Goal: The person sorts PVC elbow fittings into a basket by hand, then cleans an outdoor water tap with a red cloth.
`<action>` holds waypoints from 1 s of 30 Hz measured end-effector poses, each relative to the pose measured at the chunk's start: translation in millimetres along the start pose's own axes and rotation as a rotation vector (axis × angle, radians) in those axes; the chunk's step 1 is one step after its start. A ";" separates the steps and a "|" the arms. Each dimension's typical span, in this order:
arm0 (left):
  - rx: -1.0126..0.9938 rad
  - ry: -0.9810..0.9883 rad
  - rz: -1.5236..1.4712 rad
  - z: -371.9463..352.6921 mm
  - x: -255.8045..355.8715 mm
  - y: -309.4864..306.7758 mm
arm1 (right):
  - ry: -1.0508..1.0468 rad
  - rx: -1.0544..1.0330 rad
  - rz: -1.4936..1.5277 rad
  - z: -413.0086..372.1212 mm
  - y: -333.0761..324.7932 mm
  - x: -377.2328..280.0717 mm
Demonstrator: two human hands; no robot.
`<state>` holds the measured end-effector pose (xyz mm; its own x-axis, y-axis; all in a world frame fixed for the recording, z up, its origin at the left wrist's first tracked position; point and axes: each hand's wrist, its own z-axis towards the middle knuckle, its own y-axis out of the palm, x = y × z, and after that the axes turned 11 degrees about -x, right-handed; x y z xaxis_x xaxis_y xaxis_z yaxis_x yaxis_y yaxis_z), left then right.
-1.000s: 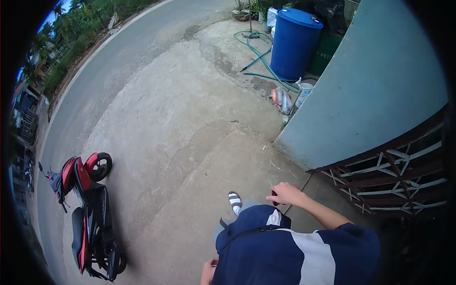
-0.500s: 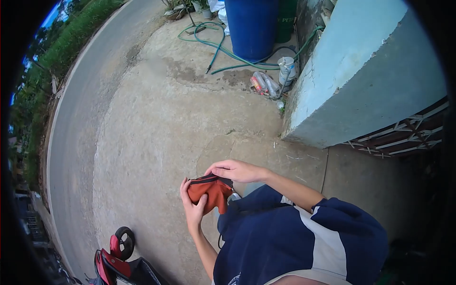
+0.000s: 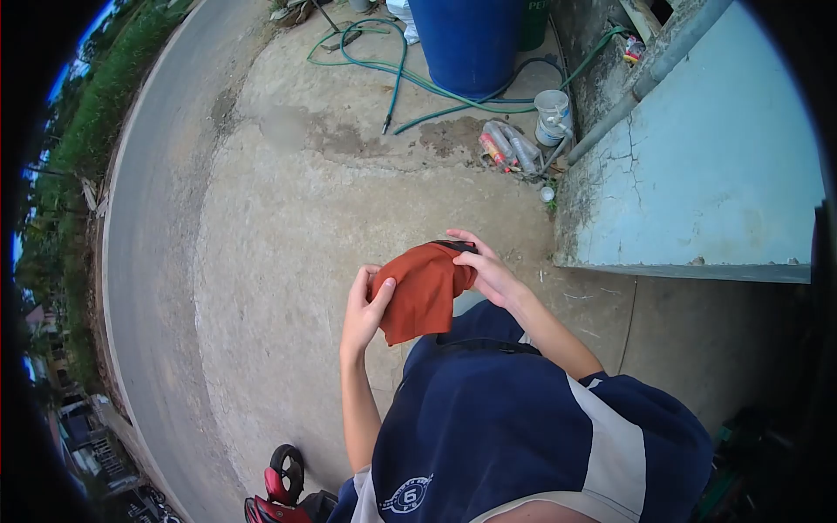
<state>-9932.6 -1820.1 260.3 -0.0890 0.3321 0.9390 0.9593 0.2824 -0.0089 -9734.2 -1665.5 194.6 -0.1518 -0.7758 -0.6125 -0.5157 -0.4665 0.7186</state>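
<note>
An orange cloth pouch [image 3: 420, 295] hangs between my two hands, out in front of my body. Part of a dark band, which looks like a zip, shows along its top edge near the right end. My left hand [image 3: 361, 315] grips the left side, thumb on the near face and fingers behind. At the upper right corner, my right hand [image 3: 490, 274] pinches the cloth with the thumb in front, and one finger sticks out past the far edge. The inside of the pouch is hidden.
A blue barrel [image 3: 466, 48], a green hose [image 3: 401, 65], a white bucket [image 3: 551, 118] and plastic bottles [image 3: 508, 146] are ahead. A pale blue wall [image 3: 697, 192] stands right. A red motorbike [image 3: 283, 488] is at lower left, beside the road [image 3: 153, 288].
Both hands have raised the pouch away from my body and to the right. Its broad orange face now shows, and the dark band has turned away. My right hand has shifted to the corner.
</note>
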 end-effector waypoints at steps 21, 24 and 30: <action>-0.980 -0.130 -0.070 515.2 -33.9 69.3 | -0.352 0.900 -0.696 254.9 -187.7 -262.3; -1.101 -0.035 -0.217 558.9 -43.0 69.0 | -0.176 0.939 -0.587 263.6 -208.7 -258.5; -0.760 0.678 0.699 618.6 12.9 73.0 | -0.178 1.050 -0.531 286.2 -269.0 -238.9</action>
<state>-10029.6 -1238.4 59.2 0.4448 -0.3960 0.8033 0.6776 -0.4377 -0.5910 -9800.6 -1233.0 53.4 0.2169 -0.4818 -0.8490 -0.9753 -0.0706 -0.2092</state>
